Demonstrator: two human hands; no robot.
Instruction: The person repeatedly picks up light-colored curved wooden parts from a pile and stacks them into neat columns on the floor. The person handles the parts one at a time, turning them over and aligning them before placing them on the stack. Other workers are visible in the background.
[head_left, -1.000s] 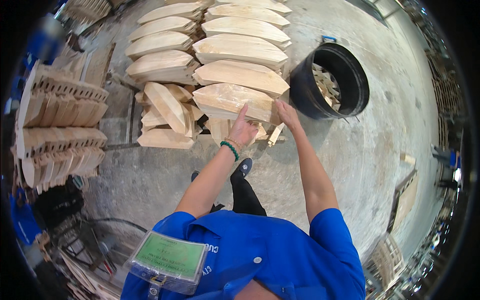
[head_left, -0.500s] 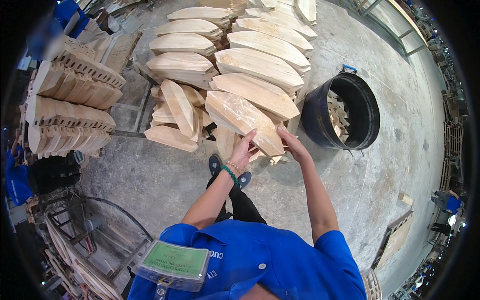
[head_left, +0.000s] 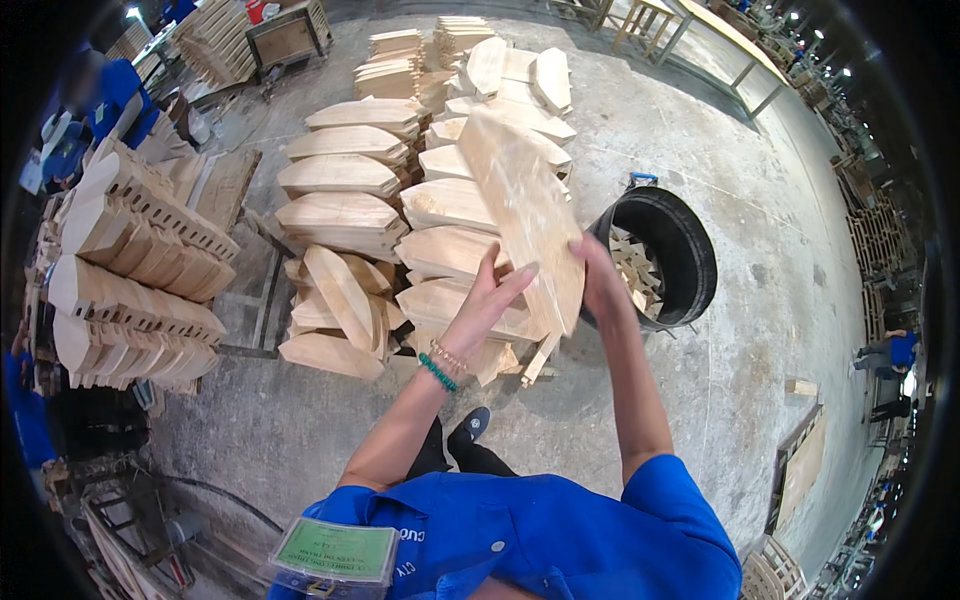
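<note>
A pale wooden board [head_left: 527, 205] with angled ends is tilted up in front of me, slightly blurred. My right hand [head_left: 603, 280] grips its right edge, thumb on the near face. At the opposite edge is my left hand [head_left: 487, 305], with its thumb against the board and its forefinger raised clear of the edge. That hand looks open; its other fingers are partly hidden. Beneath and beyond the held piece lie stacked boards [head_left: 455, 250] of the same shape. Another row of stacked boards [head_left: 340, 213] stands to the left, with a loose board [head_left: 338, 295] slanting across its near end.
A black drum [head_left: 692, 268] holding wood offcuts stands right of the stacks. Slotted wooden parts [head_left: 140, 290] are piled at the left, near a person in blue [head_left: 118, 100]. A metal-legged table [head_left: 725, 45] is at the far right. A flat panel [head_left: 800, 465] lies lower right.
The board has risen from the top of the near stack and swung more upright. My left forefinger has come away from its edge. The view has shifted, showing more of the far floor.
</note>
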